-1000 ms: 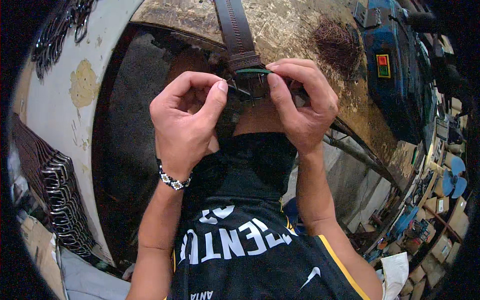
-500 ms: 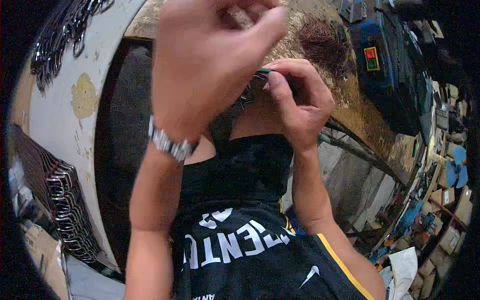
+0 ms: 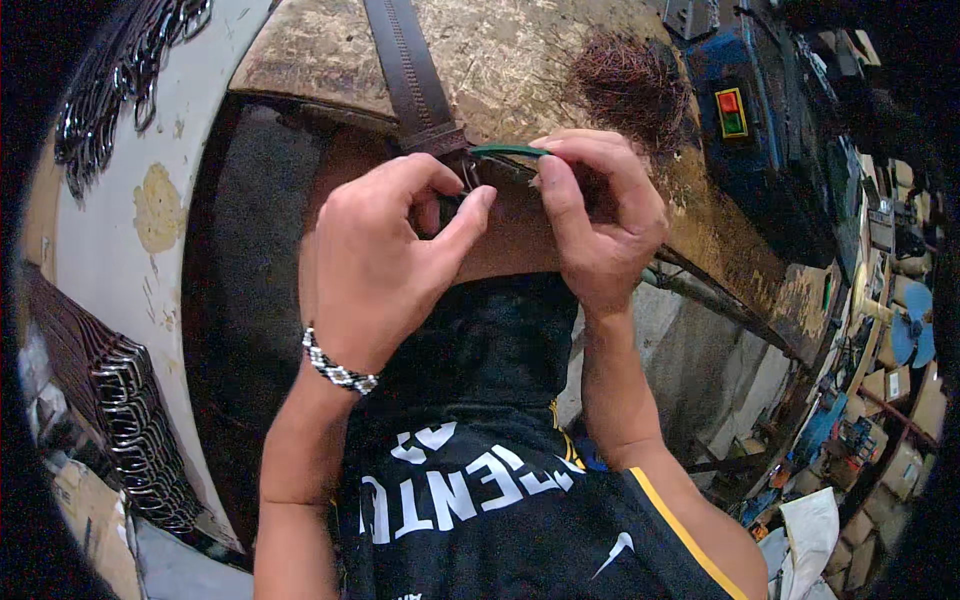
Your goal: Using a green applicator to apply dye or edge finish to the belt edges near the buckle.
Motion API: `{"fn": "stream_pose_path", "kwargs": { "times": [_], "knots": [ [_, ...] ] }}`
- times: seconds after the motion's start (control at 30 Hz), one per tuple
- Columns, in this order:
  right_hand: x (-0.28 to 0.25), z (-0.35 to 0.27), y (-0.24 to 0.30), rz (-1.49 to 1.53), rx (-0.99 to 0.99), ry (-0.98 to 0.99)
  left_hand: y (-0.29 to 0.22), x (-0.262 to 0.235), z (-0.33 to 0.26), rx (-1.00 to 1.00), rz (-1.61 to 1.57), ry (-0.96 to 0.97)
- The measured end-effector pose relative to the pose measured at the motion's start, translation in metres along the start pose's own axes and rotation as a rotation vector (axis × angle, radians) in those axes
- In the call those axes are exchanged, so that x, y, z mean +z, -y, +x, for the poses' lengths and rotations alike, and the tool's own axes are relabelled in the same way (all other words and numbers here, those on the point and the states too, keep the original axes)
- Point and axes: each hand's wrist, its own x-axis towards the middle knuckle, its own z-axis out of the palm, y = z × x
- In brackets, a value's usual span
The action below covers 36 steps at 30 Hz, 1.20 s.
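While both hands [image 3: 500, 225] pinch its buckle end, the dark brown leather belt [image 3: 412, 75] lies straight.

Two hands were in view, the left hand [image 3: 385, 260] and the right hand [image 3: 598, 215], both at one dark brown leather belt [image 3: 412, 75] with one metal buckle [image 3: 468, 172]. One green strip [image 3: 508, 151] lay under the right fingers. One beaded bracelet [image 3: 338, 368] circled the left wrist. One desk [image 3: 500, 60] carried one tuft of dark bristly fibre [image 3: 628, 85]. One blue machine [image 3: 745, 130] showed two buttons, one red and one green. Two racks of metal buckles hung at the left, too many to count.
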Motion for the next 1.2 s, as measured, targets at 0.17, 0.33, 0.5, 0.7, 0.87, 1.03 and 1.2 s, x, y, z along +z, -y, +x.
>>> {"fn": "stream_pose_path", "kwargs": {
  "times": [0.17, 0.33, 0.5, 0.7, 0.87, 1.03, 1.2],
  "knots": [
    [0.003, -0.001, -0.001, -0.043, -0.060, 0.023, 0.004, 0.008, -0.003, -0.090, -0.171, -0.109],
    [0.005, -0.003, -0.001, -0.056, -0.058, 0.010, 0.007, 0.005, -0.004, -0.090, -0.235, -0.139],
    [0.004, -0.002, 0.000, -0.121, -0.111, 0.045, 0.013, 0.009, -0.005, -0.031, -0.283, -0.214],
    [0.006, -0.004, 0.000, -0.107, -0.070, 0.033, 0.012, 0.008, -0.005, -0.036, -0.271, -0.193],
    [0.006, -0.003, 0.002, -0.132, -0.108, 0.037, 0.013, 0.008, -0.005, -0.059, -0.268, -0.180],
    [0.007, -0.003, 0.003, -0.117, -0.086, 0.034, 0.008, 0.002, -0.006, -0.116, -0.224, -0.112],
    [0.005, -0.002, 0.000, -0.108, -0.112, 0.030, 0.006, -0.001, -0.006, -0.146, -0.216, -0.100]
  ]
}}
